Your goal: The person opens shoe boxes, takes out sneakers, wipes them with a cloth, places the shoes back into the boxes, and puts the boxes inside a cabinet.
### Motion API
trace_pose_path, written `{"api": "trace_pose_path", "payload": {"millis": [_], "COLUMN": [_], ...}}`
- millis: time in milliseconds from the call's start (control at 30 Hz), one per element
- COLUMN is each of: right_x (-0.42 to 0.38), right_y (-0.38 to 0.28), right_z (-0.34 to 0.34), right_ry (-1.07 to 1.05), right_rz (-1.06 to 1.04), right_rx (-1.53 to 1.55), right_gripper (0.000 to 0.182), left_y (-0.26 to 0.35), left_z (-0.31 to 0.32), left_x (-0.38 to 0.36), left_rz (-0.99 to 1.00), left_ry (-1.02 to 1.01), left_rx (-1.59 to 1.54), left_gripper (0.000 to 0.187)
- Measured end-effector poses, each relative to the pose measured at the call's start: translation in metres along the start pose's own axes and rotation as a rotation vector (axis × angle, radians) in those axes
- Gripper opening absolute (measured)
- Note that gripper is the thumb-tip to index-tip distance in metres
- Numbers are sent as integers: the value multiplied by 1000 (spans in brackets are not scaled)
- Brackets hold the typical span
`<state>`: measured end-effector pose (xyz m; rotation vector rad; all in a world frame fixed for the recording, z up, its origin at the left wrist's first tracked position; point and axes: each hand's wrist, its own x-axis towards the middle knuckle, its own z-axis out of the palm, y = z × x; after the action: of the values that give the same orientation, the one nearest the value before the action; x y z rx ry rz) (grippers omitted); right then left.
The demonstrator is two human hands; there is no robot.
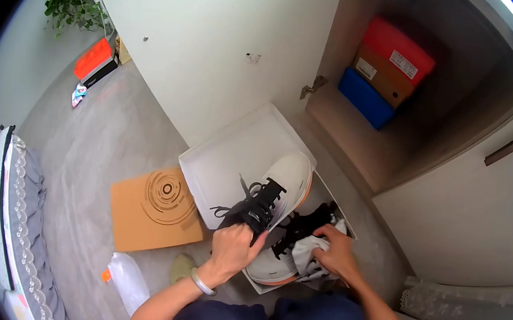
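Observation:
My left hand [234,247] is closed around the ankle end of a white sneaker [289,171] with black laces and an orange sole edge. That sneaker is held over the white lid [227,150] of an open shoe box. In the box lies a second sneaker [269,269], partly hidden by crumpled white paper or cloth [309,256]. My right hand [336,252] pinches this crumpled white material at the box's right side. The box's rim [335,200] shows beyond the sneakers.
A brown cardboard box [137,209] sits to the left, near a white plastic-wrapped bundle [129,281] and a greenish slipper [182,269]. Ahead, a cabinet door [219,42] stands open; stacked shoe boxes [387,67] are inside. An orange-and-black box [97,63] lies by the far wall.

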<state>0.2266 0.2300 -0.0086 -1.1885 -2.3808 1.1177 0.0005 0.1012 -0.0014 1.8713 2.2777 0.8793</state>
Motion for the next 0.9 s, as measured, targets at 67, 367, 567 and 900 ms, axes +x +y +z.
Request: {"api": "trace_pose_path", "payload": {"millis": [67, 367, 567, 900], "right_x": [-27, -54, -57, -58], "right_y": [30, 91, 142, 134], "right_z": [-15, -47, -64, -68], "right_ry": [161, 693, 961, 1044], "right_rz": [-71, 91, 75, 87], "right_rx": [319, 1246, 1448, 1446], "right_gripper": [33, 45, 44, 43], "left_y": [3, 6, 28, -35], "left_z": [3, 0, 28, 161], "left_x": [12, 14, 28, -17], "left_rz": [0, 12, 118, -451], "left_ry": [27, -41, -163, -1159], "left_rx": [14, -29, -256, -814], "left_gripper": [32, 33, 43, 73]}}
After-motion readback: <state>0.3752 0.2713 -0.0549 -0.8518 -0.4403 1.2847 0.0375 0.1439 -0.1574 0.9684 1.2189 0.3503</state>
